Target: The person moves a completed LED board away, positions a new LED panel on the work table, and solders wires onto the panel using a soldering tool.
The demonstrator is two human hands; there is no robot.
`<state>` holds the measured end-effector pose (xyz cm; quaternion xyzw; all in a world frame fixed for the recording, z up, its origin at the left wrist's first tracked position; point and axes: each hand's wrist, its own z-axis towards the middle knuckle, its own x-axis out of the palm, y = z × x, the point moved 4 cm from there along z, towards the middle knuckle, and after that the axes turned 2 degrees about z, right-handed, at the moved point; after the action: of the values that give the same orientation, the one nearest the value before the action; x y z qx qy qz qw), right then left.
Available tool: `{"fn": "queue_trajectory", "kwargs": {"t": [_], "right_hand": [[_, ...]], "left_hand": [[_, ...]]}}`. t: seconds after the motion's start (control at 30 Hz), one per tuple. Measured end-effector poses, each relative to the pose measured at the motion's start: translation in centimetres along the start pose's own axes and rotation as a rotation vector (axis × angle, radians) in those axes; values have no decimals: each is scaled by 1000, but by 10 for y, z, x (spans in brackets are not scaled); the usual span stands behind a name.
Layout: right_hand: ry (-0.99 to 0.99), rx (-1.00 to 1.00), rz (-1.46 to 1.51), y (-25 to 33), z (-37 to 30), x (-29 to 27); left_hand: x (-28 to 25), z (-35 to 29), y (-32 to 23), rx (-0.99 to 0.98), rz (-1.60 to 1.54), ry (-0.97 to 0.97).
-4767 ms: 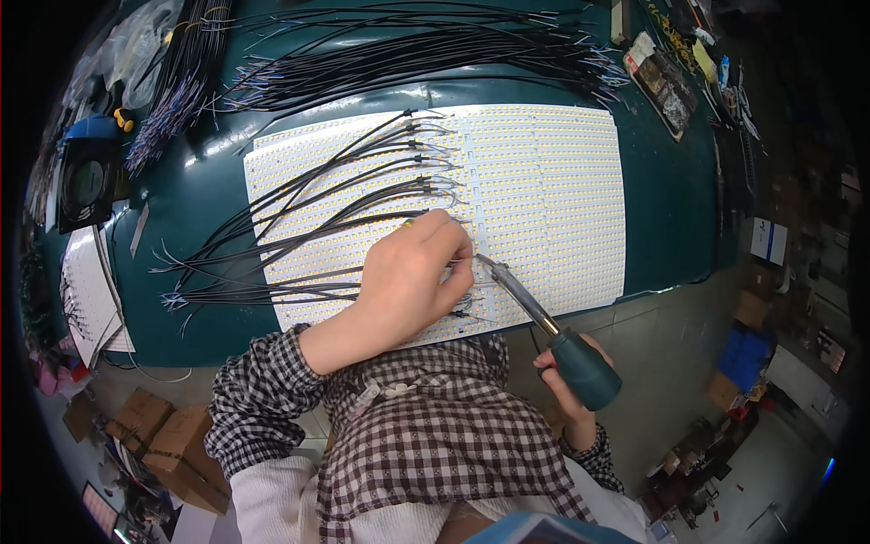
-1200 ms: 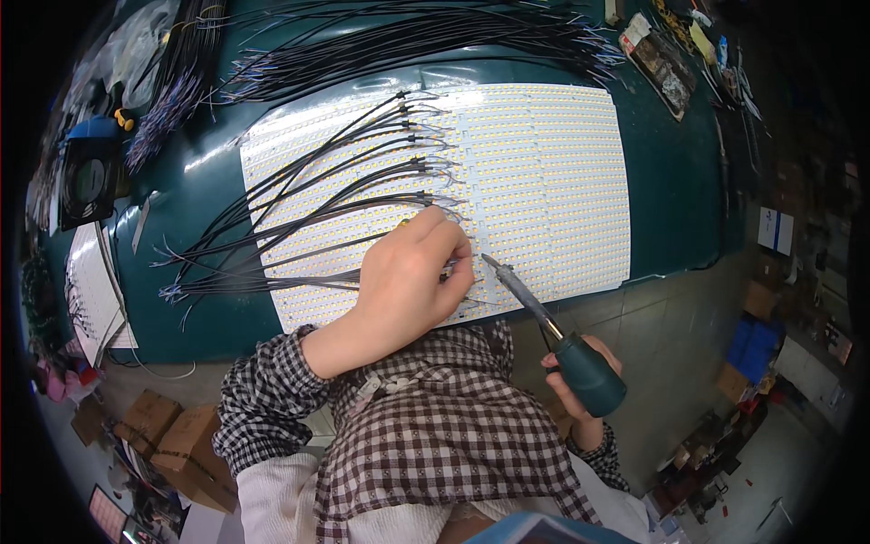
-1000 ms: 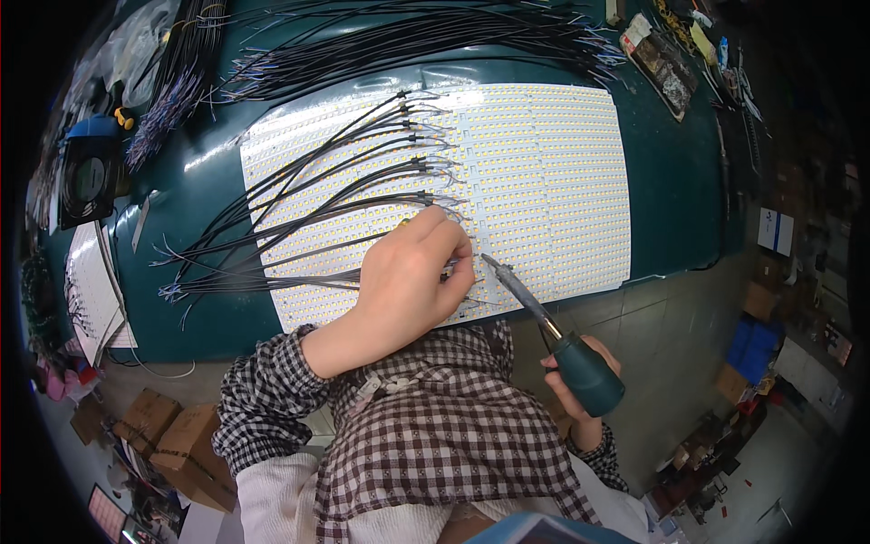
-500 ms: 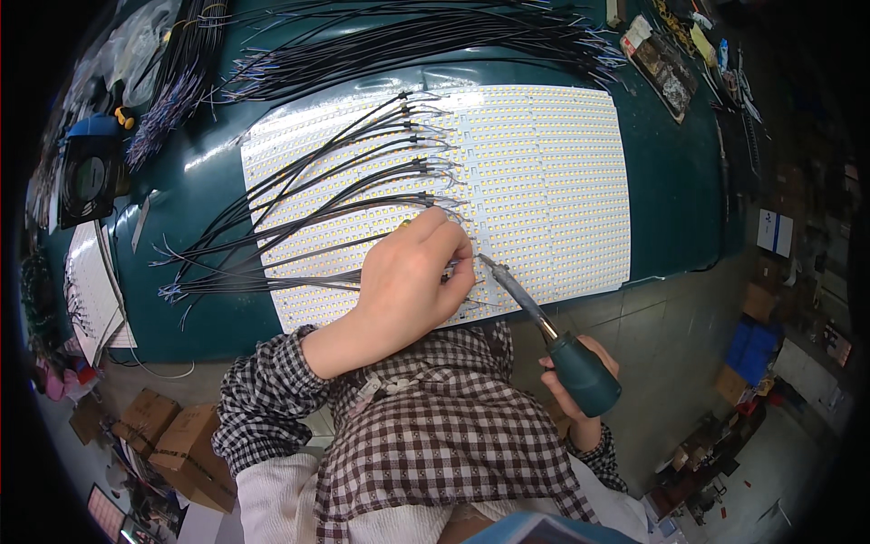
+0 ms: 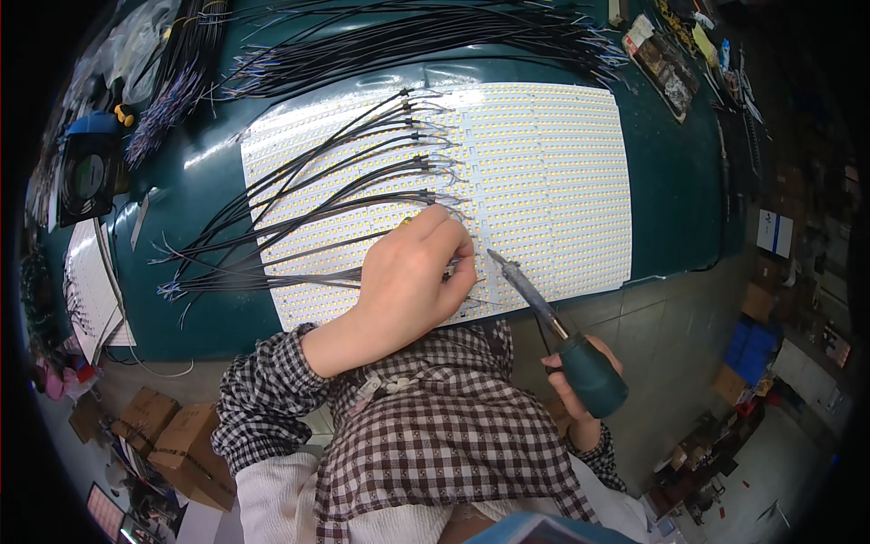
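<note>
Head view: the left hand point(image 5: 412, 276) is lying curled on the LED strip panel point(image 5: 544, 172) near the worktop's point(image 5: 675, 195) front edge, its fingertips point(image 5: 460, 258) pinching down on the end of a thin black wire point(image 5: 272, 272). The right hand point(image 5: 580, 372) is gripping the green handle of a soldering iron point(image 5: 553, 322) off the front edge, the tip slanting up toward the left fingertips and stopping just beside them. More black wires are fanning from the panel's middle toward the worktop's left edge. A loose bundle of wires point(image 5: 408, 32) is lying along the back edge, and a small black fan point(image 5: 86, 177) is sitting at the far left.
</note>
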<state>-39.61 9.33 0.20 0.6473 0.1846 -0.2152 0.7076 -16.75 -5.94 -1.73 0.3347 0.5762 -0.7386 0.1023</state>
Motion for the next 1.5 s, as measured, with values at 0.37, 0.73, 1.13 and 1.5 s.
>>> {"fn": "queue_trajectory", "kwargs": {"t": [0.37, 0.73, 1.13, 1.5], "right_hand": [[-22, 161, 156, -6, -2, -3], [-79, 225, 319, -25, -10, -6], [-114, 257, 348, -25, -8, -8], [-167, 274, 444, -23, -11, -7]], "left_hand": [[-6, -1, -1, -17, 12, 29], [-29, -23, -15, 201, 176, 130], [-19, -24, -2, -219, -262, 268], [-11, -16, -12, 190, 39, 270]]}}
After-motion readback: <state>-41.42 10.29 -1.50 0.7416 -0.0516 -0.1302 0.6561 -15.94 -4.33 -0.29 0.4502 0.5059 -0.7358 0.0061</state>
